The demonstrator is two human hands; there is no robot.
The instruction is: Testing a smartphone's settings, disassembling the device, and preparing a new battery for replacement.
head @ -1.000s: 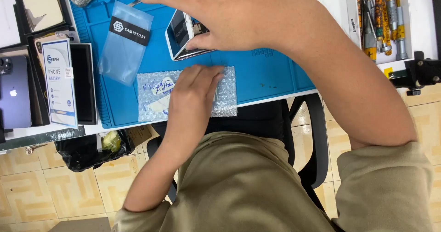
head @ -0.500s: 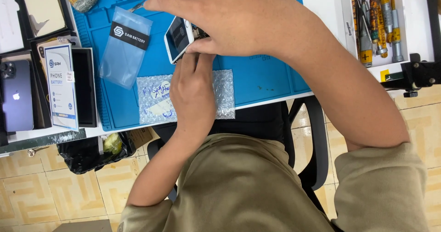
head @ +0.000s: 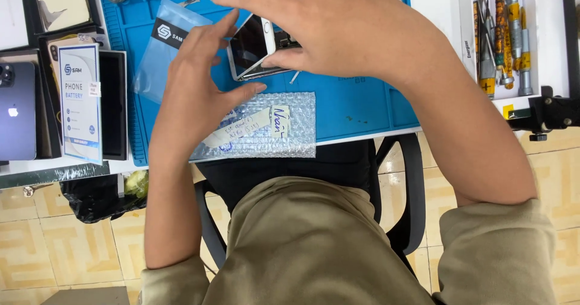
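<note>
Nearest, the bubble-wrap pouch [head: 257, 128] lies uncovered: the left hand [head: 196, 90] has lifted off it, fingers spread and empty (half a second ago it pressed there). Just beyond the pouch, the right hand [head: 338, 30] clasps the white phone [head: 252, 44].

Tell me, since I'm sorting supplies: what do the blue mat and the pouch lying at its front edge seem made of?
The blue mat looks like matte silicone or rubber: moulded ridges and compartments, no glare. The pouch looks like clear plastic bubble wrap: a grid of small shiny bubbles, with paper labels on it.
</note>
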